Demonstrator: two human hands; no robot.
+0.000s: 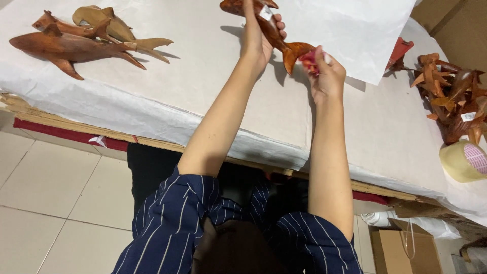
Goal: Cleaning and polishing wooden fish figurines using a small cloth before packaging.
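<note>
While the person in the striped blue shirt (167,228) leaned over the near edge of the table (355,137), both bare arms reached across its paper-covered top toward the far edge. The left hand (258,38) was clamped around the body of a reddish-brown wooden fish carving (269,25), fingers wrapped over it, with a small white tag showing on the wood just above the knuckles. The carving lay at a slant near the middle of the far edge, its head cut off by the top of the view and its forked tail (296,52) pointing down toward the right hand (327,76). That hand was closed on a small pink-red object (310,60), pressed against the tail fin; what the object was could not be told.

A loose sheet of white paper (355,30) lay on the table just beyond the right hand, its corner reaching down past the wrist. At the far left corner three more wooden shark carvings (76,43) lay together, overlapping, a dark one nearest and a paler one behind. Along the right edge a heap of wooden carvings (454,96) was piled up, some bearing white tags, with a red piece (398,50) beside it. Nearer the right corner sat a roll of pale tape (464,160). Under that corner a cardboard box (406,251) stood on the tiled floor (56,203).
</note>
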